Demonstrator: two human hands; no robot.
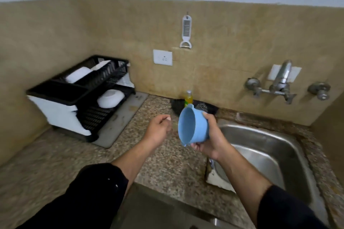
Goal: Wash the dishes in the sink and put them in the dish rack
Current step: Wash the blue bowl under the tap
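Note:
My right hand [208, 141] grips a light blue bowl [191, 126] by its base, tilted on its side with the mouth facing left, held over the counter just left of the steel sink [260, 147]. My left hand [158, 130] hovers beside the bowl's rim with fingers loosely curled and nothing clearly in it. The black two-tier dish rack [61, 91] stands at the back left, with a white bowl [110, 98] on the lower tier and white dishes [79, 74] on the upper one.
A yellow soap bottle [188, 98] and dark scrubbers [177, 106] sit behind the bowl by the wall. The tap [281, 82] juts from the wall above the sink. A grey mat [122, 119] lies under the rack. A peeler [186, 31] hangs on the wall.

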